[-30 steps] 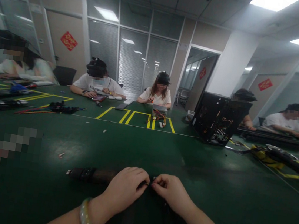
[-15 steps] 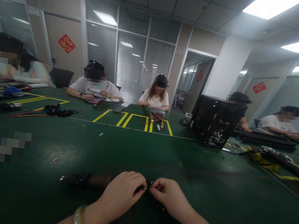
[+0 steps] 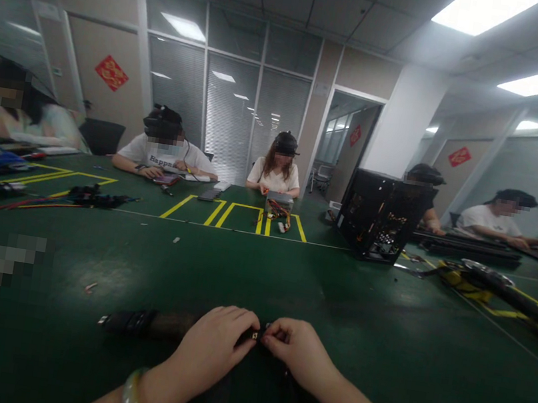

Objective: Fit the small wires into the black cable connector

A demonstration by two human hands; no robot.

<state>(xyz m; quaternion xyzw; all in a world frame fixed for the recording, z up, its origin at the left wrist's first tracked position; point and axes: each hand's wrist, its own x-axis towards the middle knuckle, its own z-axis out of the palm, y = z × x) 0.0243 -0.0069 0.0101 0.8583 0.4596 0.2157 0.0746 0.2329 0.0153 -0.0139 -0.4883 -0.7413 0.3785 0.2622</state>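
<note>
My left hand [image 3: 215,341] lies curled over a long dark cable bundle [image 3: 149,323] that rests on the green table near its front edge. A green bangle [image 3: 131,396] sits on that wrist. My right hand [image 3: 295,348] meets the left one, its fingertips pinched on a small connector [image 3: 256,334] at the end of the bundle. Both hands are closed around it. More dark material lies under my forearms, too dim to make out.
A black open computer case [image 3: 381,215] stands at the right middle of the green table [image 3: 239,264]. Black and yellow cables [image 3: 499,286] lie further right, red and black wire bundles [image 3: 78,194] at the left. Several people sit along the far side.
The view has shifted slightly to the right, so everything sits a little further left. My hands stay together on the connector, with the fingertips closer than a second ago.
</note>
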